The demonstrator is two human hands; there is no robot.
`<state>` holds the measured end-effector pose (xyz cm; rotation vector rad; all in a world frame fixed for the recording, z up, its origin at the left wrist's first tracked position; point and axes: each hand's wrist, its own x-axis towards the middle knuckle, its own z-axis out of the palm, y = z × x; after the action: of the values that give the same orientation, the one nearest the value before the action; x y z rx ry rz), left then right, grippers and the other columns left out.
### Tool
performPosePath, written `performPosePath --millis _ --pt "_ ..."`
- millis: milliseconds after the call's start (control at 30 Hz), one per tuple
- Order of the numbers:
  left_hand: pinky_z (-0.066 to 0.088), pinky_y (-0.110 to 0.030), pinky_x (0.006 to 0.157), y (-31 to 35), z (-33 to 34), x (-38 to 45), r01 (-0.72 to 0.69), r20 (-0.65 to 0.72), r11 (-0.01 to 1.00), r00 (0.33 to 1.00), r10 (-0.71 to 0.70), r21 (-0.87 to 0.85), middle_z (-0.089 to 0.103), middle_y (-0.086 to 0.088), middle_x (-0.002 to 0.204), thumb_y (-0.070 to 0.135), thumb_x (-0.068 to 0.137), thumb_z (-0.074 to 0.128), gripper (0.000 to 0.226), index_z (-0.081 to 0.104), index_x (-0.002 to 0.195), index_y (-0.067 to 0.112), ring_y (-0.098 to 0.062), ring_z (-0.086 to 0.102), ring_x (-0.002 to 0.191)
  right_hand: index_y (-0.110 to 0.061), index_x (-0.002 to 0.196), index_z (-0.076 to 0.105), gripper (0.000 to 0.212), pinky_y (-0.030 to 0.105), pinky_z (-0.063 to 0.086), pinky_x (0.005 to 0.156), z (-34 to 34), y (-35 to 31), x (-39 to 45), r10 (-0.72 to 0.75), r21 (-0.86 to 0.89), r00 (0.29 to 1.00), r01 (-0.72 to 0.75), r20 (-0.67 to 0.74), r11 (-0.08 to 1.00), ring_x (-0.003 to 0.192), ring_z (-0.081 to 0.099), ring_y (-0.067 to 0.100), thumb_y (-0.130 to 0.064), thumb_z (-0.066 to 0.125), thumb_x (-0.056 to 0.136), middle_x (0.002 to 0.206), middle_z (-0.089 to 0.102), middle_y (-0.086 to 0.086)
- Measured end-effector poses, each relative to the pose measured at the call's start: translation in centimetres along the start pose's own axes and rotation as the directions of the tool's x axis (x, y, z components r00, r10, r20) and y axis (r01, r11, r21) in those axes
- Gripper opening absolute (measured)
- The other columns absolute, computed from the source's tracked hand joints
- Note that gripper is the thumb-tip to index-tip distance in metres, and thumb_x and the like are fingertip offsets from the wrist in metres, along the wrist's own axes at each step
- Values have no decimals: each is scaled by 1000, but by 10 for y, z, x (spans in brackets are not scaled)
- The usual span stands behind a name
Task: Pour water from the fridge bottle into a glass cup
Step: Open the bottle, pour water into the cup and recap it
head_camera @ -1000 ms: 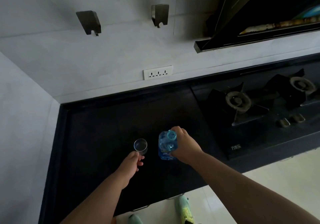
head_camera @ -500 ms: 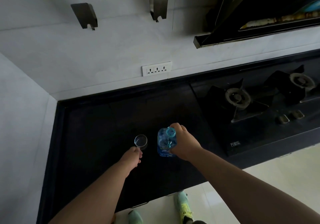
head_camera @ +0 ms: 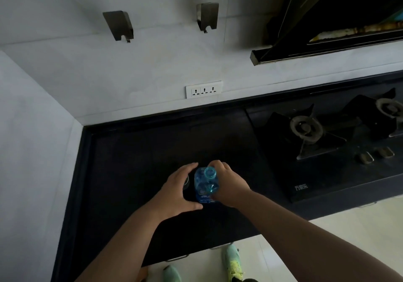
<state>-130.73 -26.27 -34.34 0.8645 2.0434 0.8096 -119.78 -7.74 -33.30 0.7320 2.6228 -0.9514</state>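
A black kitchen countertop [head_camera: 135, 168] runs along a pale wall, carrying a clear blue water bottle [head_camera: 206, 183], a glass cup [head_camera: 186, 182] just beside it and a 2-burner gas hob [head_camera: 327, 150].

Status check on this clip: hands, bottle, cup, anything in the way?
Right hand grips blue bottle, upright on counter. Left hand open, covering glass cup. Bottle mouth looks uncapped. Nothing blocking.

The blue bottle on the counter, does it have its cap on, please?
No, the blue bottle stands with its round mouth open and uncapped, while the right hand grips its side.
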Motion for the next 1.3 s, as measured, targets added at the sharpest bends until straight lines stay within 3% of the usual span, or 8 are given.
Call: performPosePath --millis 200,300,433,600,700,867,1100,1300 --pt "47 -40 115 18 19 4 1 -157 993 987 17 118 42 20 151 36 77 89 92 33 150 48 -7 49 139 -32 153 27 102 34 56 97 -2 0 8 -81 54 984 73 159 996 122 59 17 -22 90 73 143 45 -4" --pt "51 -38 112 14 26 3 -3 -199 998 980 14 56 45 18 149 30 81 86 87 34 148 50 -7 52 135 -32 157 30 89 31 51 100 -7 16 14 -30 92 982 13 184 996 131 54 20 -10 77 85 150 44 -1" --pt "49 -37 114 15 27 3 7 -205 999 979 4 54 45 20 149 31 82 85 86 34 147 54 -3 52 133 -32 152 44 77 41 46 111 -7 46 40 58 -64 996 -54 63 997 146 35 24 4 55 86 162 35 -9" --pt "47 -37 116 17 30 2 45 -224 998 974 -34 44 45 20 150 29 82 85 85 35 147 53 -3 50 135 -31 164 20 82 48 29 124 6 56 85 44 -294 964 36 261 955 159 9 25 -5 54 95 173 6 -9" --pt "47 -36 115 19 33 2 53 -240 998 970 -45 27 45 20 150 28 83 85 86 34 147 52 -3 51 135 -28 161 29 69 46 37 120 25 67 96 48 -343 951 63 306 937 153 28 30 -14 54 98 170 21 -4" --pt "49 -35 114 18 36 3 51 -257 998 966 -42 27 45 19 151 27 83 85 86 34 148 49 -3 50 136 -37 134 52 49 43 60 88 43 81 85 59 -250 989 -22 139 968 116 63 24 -15 57 90 134 59 -3" --pt "49 -40 114 17 37 5 71 -246 997 967 -62 28 43 20 152 26 82 86 87 33 147 52 -6 50 138 -20 118 53 22 38 53 82 39 90 67 73 -303 992 -40 100 952 111 57 26 -10 51 99 118 61 6" --pt "48 -37 114 17 42 7 83 -271 996 960 -70 38 44 18 148 22 80 87 88 36 148 43 -5 50 136 -23 144 50 44 40 52 94 37 86 61 120 -173 992 -113 30 979 127 53 28 -12 49 102 138 56 5"
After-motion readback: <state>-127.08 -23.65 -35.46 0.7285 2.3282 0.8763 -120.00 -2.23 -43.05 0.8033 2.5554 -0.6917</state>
